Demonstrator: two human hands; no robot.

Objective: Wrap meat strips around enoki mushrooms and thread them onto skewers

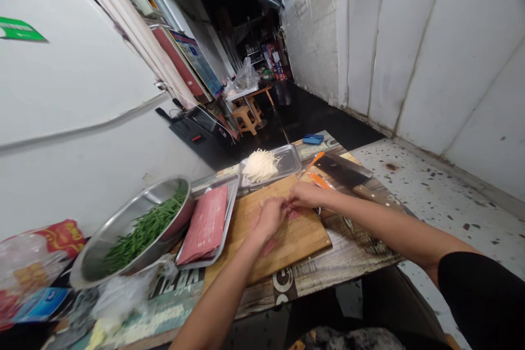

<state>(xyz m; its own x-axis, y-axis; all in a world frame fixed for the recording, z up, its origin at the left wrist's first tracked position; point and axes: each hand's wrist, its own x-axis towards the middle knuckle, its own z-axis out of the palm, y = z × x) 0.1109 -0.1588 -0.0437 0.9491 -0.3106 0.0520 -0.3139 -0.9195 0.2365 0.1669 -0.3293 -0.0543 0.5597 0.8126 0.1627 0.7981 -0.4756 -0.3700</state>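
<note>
A wooden cutting board (246,229) lies on the table, turned at an angle. Over it, my left hand (270,217) and my right hand (305,194) meet, fingers bent and pinched on a thin slice of pink meat (293,213). Part of the slice shows between and under them; whether anything is inside it is hidden. To the left, a metal tray (235,197) bears a flat stack of pink meat slices (206,222). Beyond the board, pale enoki mushrooms (261,166) are heaped in a second metal tray (290,158).
A steel bowl (82,262) of cut green stalks (143,229) stands at left, near plastic bags (123,290). Right of the board lies a cleaver (344,169) with a wooden handle, beside orange-marked items (321,180). A blue box (313,139) sits at the far table edge.
</note>
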